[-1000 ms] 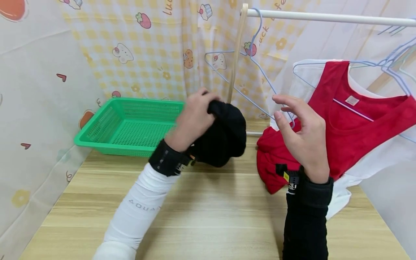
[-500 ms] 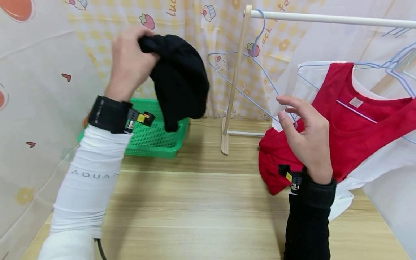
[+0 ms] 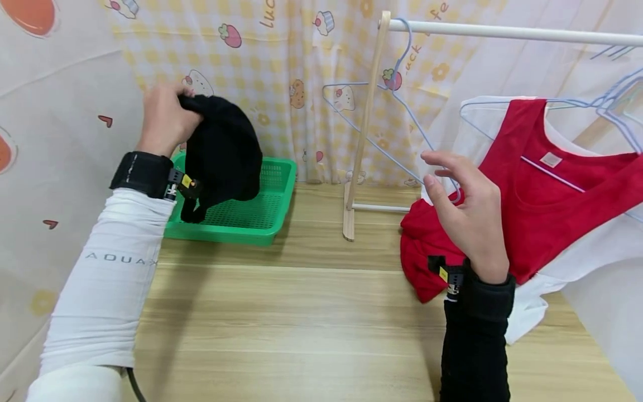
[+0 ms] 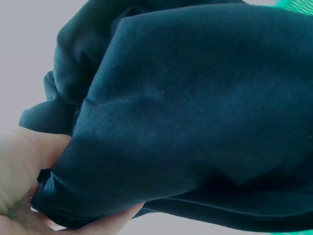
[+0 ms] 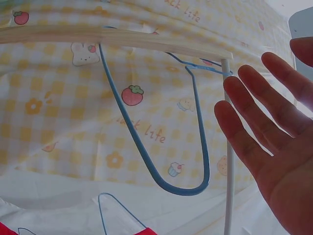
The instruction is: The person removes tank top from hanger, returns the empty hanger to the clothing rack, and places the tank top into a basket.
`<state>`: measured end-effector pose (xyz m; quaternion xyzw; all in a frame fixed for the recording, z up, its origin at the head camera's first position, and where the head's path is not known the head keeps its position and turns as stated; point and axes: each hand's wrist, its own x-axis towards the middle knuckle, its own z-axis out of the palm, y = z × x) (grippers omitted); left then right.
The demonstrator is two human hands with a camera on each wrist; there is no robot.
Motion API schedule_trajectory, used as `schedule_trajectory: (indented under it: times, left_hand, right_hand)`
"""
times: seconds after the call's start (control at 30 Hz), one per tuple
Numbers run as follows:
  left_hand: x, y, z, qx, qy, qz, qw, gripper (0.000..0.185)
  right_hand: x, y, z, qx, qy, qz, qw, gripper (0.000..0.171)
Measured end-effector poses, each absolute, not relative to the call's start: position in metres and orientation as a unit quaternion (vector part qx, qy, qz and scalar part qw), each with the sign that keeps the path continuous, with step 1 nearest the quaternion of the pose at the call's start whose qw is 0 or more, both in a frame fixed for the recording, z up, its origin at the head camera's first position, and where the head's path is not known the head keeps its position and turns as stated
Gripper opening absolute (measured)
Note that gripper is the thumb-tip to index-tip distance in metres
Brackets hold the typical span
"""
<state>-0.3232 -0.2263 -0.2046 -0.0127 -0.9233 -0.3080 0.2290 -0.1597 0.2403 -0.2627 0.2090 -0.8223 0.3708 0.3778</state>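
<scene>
In the head view, my left hand (image 3: 168, 117) pinches a bunched black garment (image 3: 223, 151) by its upper corner. The soft cloth hangs over the green plastic basket (image 3: 226, 234), a narrow end dangling at the lower left. Thumb and fingers grip the dark fabric (image 4: 195, 107) in the left wrist view, where its folds fill most of the picture. My right hand (image 3: 469, 215) is raised with fingers apart and holds nothing. It is near an empty blue hanger (image 3: 377, 142); the right wrist view shows its spread fingers beside that hanger (image 5: 132, 117).
A white rail (image 3: 502, 30) on a wooden stand (image 3: 369, 123) crosses the right side. Red and white garments hang there; the red tank top (image 3: 522, 206) drapes onto the wooden table (image 3: 301, 324). A checked curtain (image 3: 281, 72) lies behind.
My left hand has carried the black garment leftward from beside the stand, lifting it and then lowering it over the basket. The right hand has barely moved.
</scene>
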Motion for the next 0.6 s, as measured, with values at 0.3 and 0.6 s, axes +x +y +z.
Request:
schedule_trajectory:
  times: [0.3, 0.6]
  left_hand:
    - [-0.344, -0.265, -0.267, 0.011, -0.946, -0.288, 0.15, 0.04]
    - [-0.347, -0.303, -0.312, 0.026, -0.975, -0.217, 0.048, 0.046]
  right_hand:
    - [-0.161, 0.244, -0.264, 0.205, -0.824, 0.375, 0.371, 0.04]
    - [-0.16, 0.243, -0.262, 0.195, -0.829, 0.378, 0.363, 0.04]
